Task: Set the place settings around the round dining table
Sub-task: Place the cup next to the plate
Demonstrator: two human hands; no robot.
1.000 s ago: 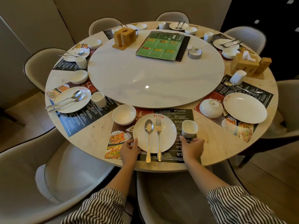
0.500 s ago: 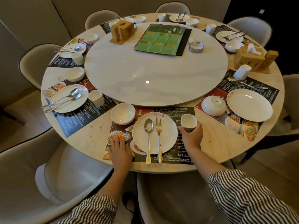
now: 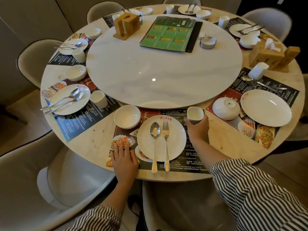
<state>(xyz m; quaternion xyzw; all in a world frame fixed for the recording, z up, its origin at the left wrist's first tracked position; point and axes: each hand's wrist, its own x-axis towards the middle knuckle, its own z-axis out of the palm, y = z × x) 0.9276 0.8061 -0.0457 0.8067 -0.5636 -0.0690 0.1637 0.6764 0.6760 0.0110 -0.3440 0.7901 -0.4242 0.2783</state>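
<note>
At the near edge of the tabletop [image 3: 233, 135], the left hand [image 3: 124, 157] lies flat with straight fingers on the food-photo end of the nearest placemat [image 3: 191, 157], its grip open and holding nothing. Just right of it on the same placemat sits a white plate [image 3: 146, 144] carrying a spoon [image 3: 155, 142] and a fork [image 3: 165, 140] side by side, handles reaching over the plate's near rim. Beyond the plate's right side, the right hand [image 3: 198, 127] curls its grip around a small white cup [image 3: 195, 115], holding it upright at the placemat's far right corner; whether the cup touches the placemat cannot be told. A white bowl [image 3: 127, 116] stands at the placemat's far left corner, beside the plate.

Toward the right edge, another setting has an upturned bowl [image 3: 225, 107] just beside an empty plate [image 3: 265, 107], with cutlery [image 3: 265, 85] and an inverted cup [image 3: 258, 70] farther along. Toward the left edge, a plate with spoon and fork [image 3: 70, 99] sits near a cup [image 3: 98, 99].

A marble turntable [image 3: 163, 77] fills the middle, bearing a green menu [image 3: 168, 34], a wooden holder [image 3: 126, 25] and a metal tin [image 3: 208, 42]. More settings ring the far edge.
</note>
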